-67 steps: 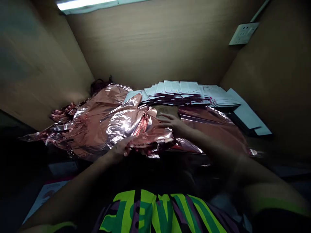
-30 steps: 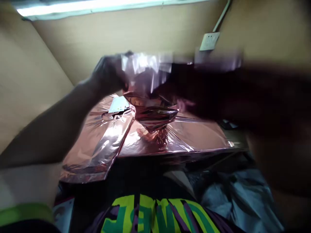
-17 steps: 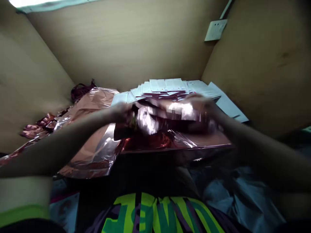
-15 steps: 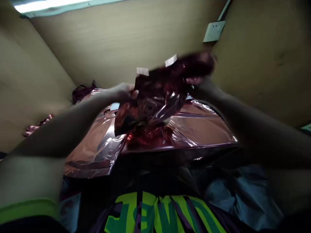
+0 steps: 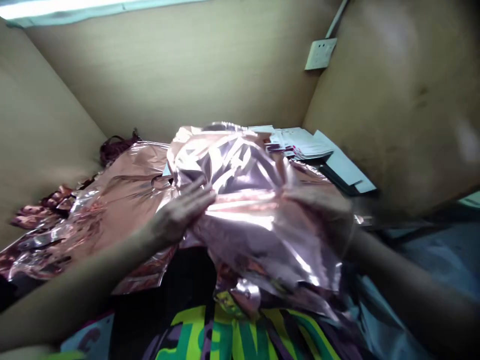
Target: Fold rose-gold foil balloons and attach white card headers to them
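One rose-gold foil sheet [image 5: 255, 210] is lying spread over the lap, lowered since half a second ago. Left hand [image 5: 176, 217] is pressing it flat, fingers open; right hand [image 5: 322, 207] is blurred, grip indeterminable. One card stack [image 5: 300, 145] is sitting behind.

We press our left hand [image 5: 176, 216] flat on the foil sheet [image 5: 247, 200], our blurred right hand [image 5: 322, 210] against its far side; more foil [image 5: 112, 200] lies left, cards [image 5: 300, 145] beyond.

Dim scene; a strip light [image 5: 75, 7] glows along the top edge, glare streaks the foil sheet [image 5: 247, 200], and the right side blurs.
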Tool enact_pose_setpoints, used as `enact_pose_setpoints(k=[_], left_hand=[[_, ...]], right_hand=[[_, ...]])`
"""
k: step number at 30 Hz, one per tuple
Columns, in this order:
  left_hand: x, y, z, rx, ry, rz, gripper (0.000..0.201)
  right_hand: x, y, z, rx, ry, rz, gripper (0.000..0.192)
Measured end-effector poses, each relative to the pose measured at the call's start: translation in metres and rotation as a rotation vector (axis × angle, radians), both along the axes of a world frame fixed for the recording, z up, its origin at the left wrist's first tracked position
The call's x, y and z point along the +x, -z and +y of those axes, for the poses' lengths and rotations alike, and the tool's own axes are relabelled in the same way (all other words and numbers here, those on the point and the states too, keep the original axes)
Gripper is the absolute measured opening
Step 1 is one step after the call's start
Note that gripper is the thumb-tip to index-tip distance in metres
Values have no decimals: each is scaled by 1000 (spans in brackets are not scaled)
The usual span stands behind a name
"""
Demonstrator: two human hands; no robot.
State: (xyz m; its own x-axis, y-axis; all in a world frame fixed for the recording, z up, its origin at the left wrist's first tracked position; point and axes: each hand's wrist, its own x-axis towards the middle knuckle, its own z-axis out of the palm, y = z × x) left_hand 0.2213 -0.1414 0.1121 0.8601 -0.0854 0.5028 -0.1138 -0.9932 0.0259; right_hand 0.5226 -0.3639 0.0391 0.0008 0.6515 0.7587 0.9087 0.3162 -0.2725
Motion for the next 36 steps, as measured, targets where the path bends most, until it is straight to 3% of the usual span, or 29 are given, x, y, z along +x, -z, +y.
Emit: enact_pose_setpoints(k=[2,4,6,8,12,15,17,21,23,27,30,34,36], left_hand=[[-14,65,-1,-15,-2,241,50],[-21,116,0,-51,-57,456,61],[-25,146,1,-78,-146,532,67],[-28,158,-1,-89,-224,477,64],[-34,158,-14,-79,-310,217,50],[-36,157,-24,-83,-380,118,45],[-34,156,-26,-124,-396,194,46],[-28,152,-26,-219,-433,438,75],[-26,151,-29,-198,-493,422,83],[-29,149,-32,-82,-481,304,62],[-29,143,-31,-81,-463,324,53],[-24,130,-30,-123,-716,432,58],[-24,126,-28,-126,-770,511,61]], right_hand=[[-8,34,1,-39,-64,-85,27],[-10,65,3,-85,-73,-199,28],[-7,86,4,-124,-25,-280,30],[-1,94,6,-154,-35,-328,32],[9,90,16,-185,-200,-373,29],[11,87,20,-177,-244,-351,25],[12,88,19,-177,-276,-330,24],[14,93,18,-219,-277,-284,35],[13,94,22,-270,-293,-286,41],[6,88,32,-415,-337,-345,56],[6,81,36,-434,-382,-358,59],[12,74,34,-420,-426,-359,50],[12,72,31,-415,-435,-380,45]])
